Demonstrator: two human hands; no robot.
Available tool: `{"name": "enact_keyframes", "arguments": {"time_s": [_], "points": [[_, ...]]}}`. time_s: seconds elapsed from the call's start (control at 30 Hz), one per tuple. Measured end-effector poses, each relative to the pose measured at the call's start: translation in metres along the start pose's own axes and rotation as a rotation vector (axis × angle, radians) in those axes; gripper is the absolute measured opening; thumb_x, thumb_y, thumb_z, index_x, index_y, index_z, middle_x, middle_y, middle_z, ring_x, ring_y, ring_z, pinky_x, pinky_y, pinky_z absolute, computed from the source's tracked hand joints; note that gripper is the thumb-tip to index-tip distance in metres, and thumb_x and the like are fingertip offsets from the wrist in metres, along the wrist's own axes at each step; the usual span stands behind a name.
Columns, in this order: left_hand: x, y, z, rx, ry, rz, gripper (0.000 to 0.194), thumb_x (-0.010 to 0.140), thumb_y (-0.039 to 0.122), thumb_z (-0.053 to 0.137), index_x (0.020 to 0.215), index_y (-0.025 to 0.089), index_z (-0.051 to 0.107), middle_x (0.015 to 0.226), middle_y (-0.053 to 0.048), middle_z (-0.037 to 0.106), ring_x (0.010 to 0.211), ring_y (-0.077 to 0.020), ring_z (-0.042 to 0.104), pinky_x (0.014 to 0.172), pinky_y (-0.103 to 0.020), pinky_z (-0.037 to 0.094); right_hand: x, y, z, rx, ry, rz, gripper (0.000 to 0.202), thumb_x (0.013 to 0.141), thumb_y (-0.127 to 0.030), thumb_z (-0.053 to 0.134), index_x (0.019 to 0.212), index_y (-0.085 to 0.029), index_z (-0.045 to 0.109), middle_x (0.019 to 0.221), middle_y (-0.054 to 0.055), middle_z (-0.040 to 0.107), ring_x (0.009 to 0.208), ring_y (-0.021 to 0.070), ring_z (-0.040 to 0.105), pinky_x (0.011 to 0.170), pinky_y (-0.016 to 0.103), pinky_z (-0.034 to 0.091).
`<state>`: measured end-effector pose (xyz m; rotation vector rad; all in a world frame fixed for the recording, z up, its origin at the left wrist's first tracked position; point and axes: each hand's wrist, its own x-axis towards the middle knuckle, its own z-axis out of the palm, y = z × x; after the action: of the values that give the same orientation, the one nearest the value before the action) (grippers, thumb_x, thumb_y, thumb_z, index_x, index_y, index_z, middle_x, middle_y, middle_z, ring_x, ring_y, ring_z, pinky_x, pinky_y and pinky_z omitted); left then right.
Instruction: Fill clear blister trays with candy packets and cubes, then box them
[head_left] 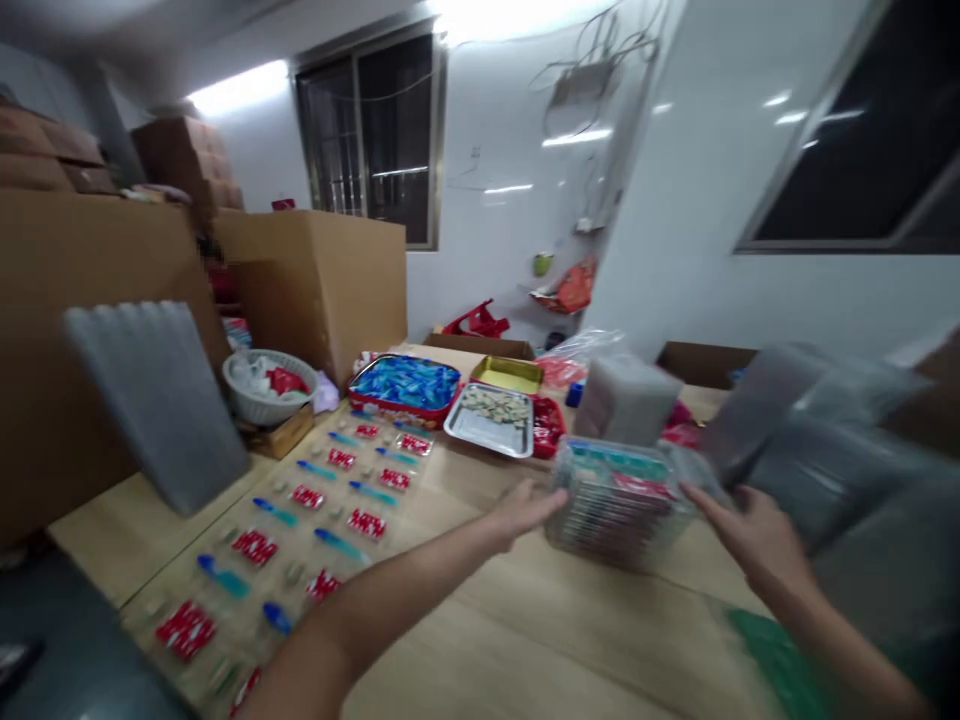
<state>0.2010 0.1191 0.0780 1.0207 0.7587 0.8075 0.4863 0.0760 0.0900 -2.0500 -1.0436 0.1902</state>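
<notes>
My left forearm (397,600) lies nearest the camera, slanting up from the bottom edge to my left hand (529,512); my right forearm (847,630) comes in from the lower right corner to my right hand (761,535). Between the two hands, over the wooden table (540,630), is the stack (611,510) of clear packs. I have it held from both ends: left fingers against its left end, right fingers on its right. Its longer side runs across, from hand to hand, so it lies to the right of my left hand and to the left of my right. Neither hand is nearer, as both touch it. Just behind it stands a pale block (630,395).

The stack's far side and underside are hidden, and so are some of my fingertips; blur keeps me from telling how firmly I grip or whether it rests on the wood. Its contents are only streaks of teal and red. My left forearm covers part of the rows of blue sticks (343,545) and red packets (255,546), and the frame cuts off the nearest ones. The grey bundles (862,480) beyond my right hand are too smeared to make out.
</notes>
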Motion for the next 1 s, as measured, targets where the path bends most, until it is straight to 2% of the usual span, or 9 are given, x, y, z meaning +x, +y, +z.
{"name": "enact_keyframes", "arguments": {"time_s": [0.07, 0.13, 0.17, 0.3, 0.4, 0.53, 0.67, 0.83, 1.0], "points": [[-0.047, 0.002, -0.053, 0.173, 0.030, 0.050, 0.054, 0.050, 0.037, 0.085, 0.097, 0.015, 0.067, 0.119, -0.016, 0.062, 0.127, -0.0339, 0.040, 0.113, -0.043, 0.016, -0.027, 0.003, -0.001, -0.103, 0.170, -0.181, 0.100, 0.069, -0.078, 0.043, 0.126, 0.004, 0.049, 0.118, 0.036, 0.054, 0.119, 0.0423, 0.047, 0.088, 0.050, 0.041], [-0.098, 0.008, -0.116, 0.762, 0.013, 0.224, 0.047, 0.072, 0.048, 0.066, 0.110, 0.019, 0.064, 0.123, -0.014, 0.059, 0.126, -0.0320, 0.042, 0.111, -0.045, 0.021, -0.068, 0.005, 0.008, -0.111, 0.213, -0.366, 0.097, 0.070, -0.080, 0.038, 0.125, -0.001, 0.049, 0.121, 0.032, 0.053, 0.121, 0.0411, 0.044, 0.094, 0.052, 0.039], [-0.123, 0.012, -0.149, 1.006, 0.084, 0.250, 0.047, 0.078, 0.049, 0.059, 0.113, 0.019, 0.062, 0.125, -0.015, 0.058, 0.126, -0.0328, 0.041, 0.111, -0.047, 0.021, -0.092, 0.006, 0.018, -0.083, 0.185, -0.442, 0.091, 0.071, -0.079, 0.038, 0.124, -0.006, 0.050, 0.122, 0.030, 0.052, 0.120, 0.0401, 0.046, 0.095, 0.053, 0.039], [-0.209, 0.021, -0.267, 1.600, 0.445, 0.044, 0.055, 0.087, 0.046, 0.043, 0.134, 0.019, 0.044, 0.143, -0.014, 0.041, 0.136, -0.0341, 0.026, 0.110, -0.057, 0.015, -0.209, -0.010, 0.087, 0.090, -0.148, -0.643, 0.061, 0.078, -0.063, 0.049, 0.121, -0.020, 0.051, 0.129, 0.019, 0.049, 0.119, 0.0382, 0.047, 0.097, 0.057, 0.039], [-0.251, 0.015, -0.319, 1.764, 0.545, -0.111, 0.064, 0.087, 0.054, 0.038, 0.141, 0.022, 0.033, 0.152, -0.013, 0.026, 0.140, -0.0362, 0.017, 0.108, -0.062, 0.015, -0.293, -0.053, 0.144, 0.187, -0.469, -0.726, 0.064, 0.078, -0.058, 0.053, 0.133, -0.027, 0.043, 0.145, 0.015, 0.035, 0.131, 0.0394, 0.034, 0.103, 0.060, 0.031], [-0.277, -0.001, -0.341, 1.809, 0.446, -0.140, 0.064, 0.088, 0.059, 0.031, 0.142, 0.026, 0.030, 0.154, -0.010, 0.020, 0.141, -0.0341, 0.013, 0.109, -0.061, 0.013, -0.368, -0.130, 0.191, 0.080, -0.890, -0.874, 0.088, 0.072, -0.058, 0.060, 0.146, -0.025, 0.026, 0.155, 0.014, 0.016, 0.140, 0.0414, 0.009, 0.109, 0.064, 0.011], [-0.279, -0.014, -0.338, 1.819, 0.388, -0.144, 0.065, 0.088, 0.060, 0.030, 0.142, 0.024, 0.030, 0.152, -0.011, 0.024, 0.141, -0.0318, 0.013, 0.110, -0.057, 0.012, -0.395, -0.173, 0.215, 0.013, -0.991, -0.944, 0.098, 0.071, -0.067, 0.056, 0.148, -0.019, 0.018, 0.155, 0.018, 0.007, 0.140, 0.0415, 0.000, 0.109, 0.065, 0.001], [-0.274, -0.025, -0.325, 1.826, 0.427, -0.126, 0.067, 0.086, 0.062, 0.032, 0.141, 0.024, 0.033, 0.151, -0.010, 0.027, 0.141, -0.0317, 0.014, 0.111, -0.056, 0.013, -0.395, -0.164, 0.225, -0.069, -0.983, -0.910, 0.096, 0.073, -0.067, 0.053, 0.148, -0.018, 0.019, 0.154, 0.020, 0.010, 0.140, 0.0417, -0.001, 0.109, 0.064, 0.000], [-0.272, -0.036, -0.303, 1.838, 0.476, -0.162, 0.067, 0.086, 0.060, 0.034, 0.140, 0.020, 0.037, 0.150, -0.012, 0.030, 0.141, -0.0330, 0.017, 0.110, -0.058, 0.014, -0.385, -0.138, 0.204, -0.086, -0.996, -0.927, 0.098, 0.072, -0.069, 0.053, 0.148, -0.019, 0.017, 0.154, 0.019, 0.011, 0.140, 0.0419, 0.000, 0.110, 0.063, 0.000]]}}
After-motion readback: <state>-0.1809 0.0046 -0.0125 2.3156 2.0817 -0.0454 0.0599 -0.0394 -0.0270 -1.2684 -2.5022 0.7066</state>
